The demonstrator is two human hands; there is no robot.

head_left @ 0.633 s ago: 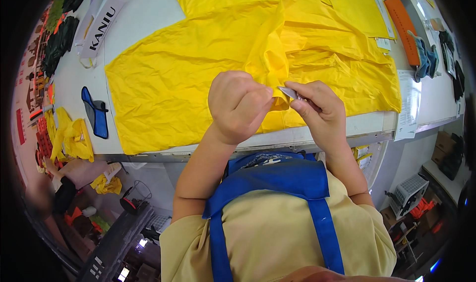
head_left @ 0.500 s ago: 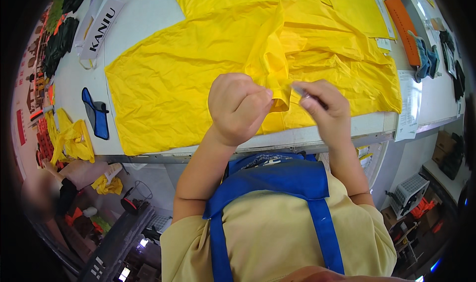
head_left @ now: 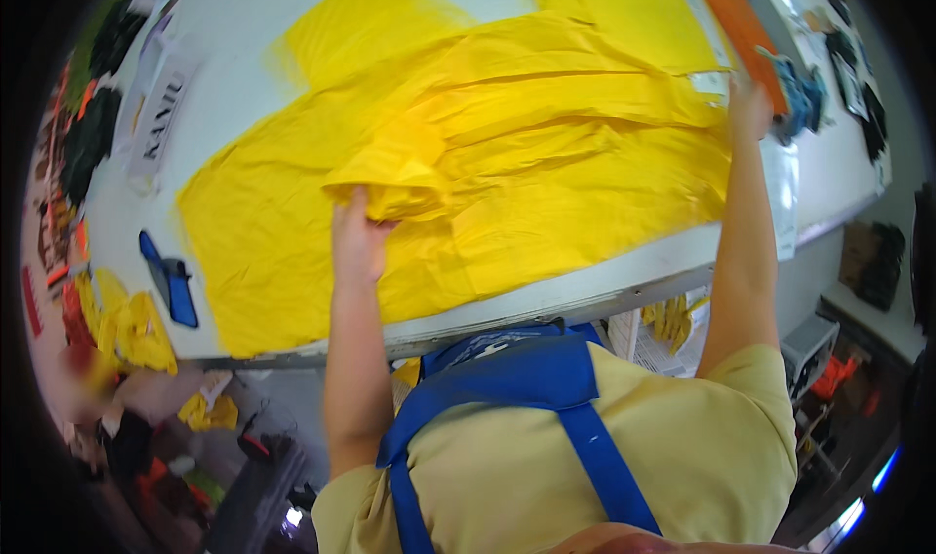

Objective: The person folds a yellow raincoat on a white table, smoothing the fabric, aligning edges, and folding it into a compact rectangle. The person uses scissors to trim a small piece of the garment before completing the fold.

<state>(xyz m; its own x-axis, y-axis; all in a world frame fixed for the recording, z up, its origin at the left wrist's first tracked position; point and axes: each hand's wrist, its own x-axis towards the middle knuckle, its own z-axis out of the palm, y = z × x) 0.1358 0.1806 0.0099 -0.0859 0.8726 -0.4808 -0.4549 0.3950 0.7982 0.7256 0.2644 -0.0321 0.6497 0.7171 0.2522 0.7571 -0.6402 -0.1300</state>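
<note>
A large yellow garment (head_left: pixel 556 135) of thin, creased fabric lies spread across the white table. My left hand (head_left: pixel 359 240) grips a bunched, tube-like part of it, the open end facing me. The fingers are partly inside or behind the fabric, with the thumb along its edge. Out at the far right, my right arm is stretched to the garment's right end. There my right hand (head_left: pixel 749 114) is beside an orange-sided box (head_left: pixel 749 38) and blue-grey gloves (head_left: pixel 801 96). Motion blurs its fingers, and whether it holds anything is hidden.
More yellow fabric (head_left: pixel 634 18) lies at the back. A white printed strip (head_left: pixel 161 115) and a blue-and-black pouch-like item (head_left: pixel 174 281) are on the left. White paper (head_left: pixel 783 189) hangs near the right table edge. A person (head_left: pixel 127 427) is at the lower left.
My hands have moved apart: the left drew the bunched fabric leftward, the right swung far right toward the orange-sided box. The small object formerly in my right hand is no longer visible. The view has shifted.
</note>
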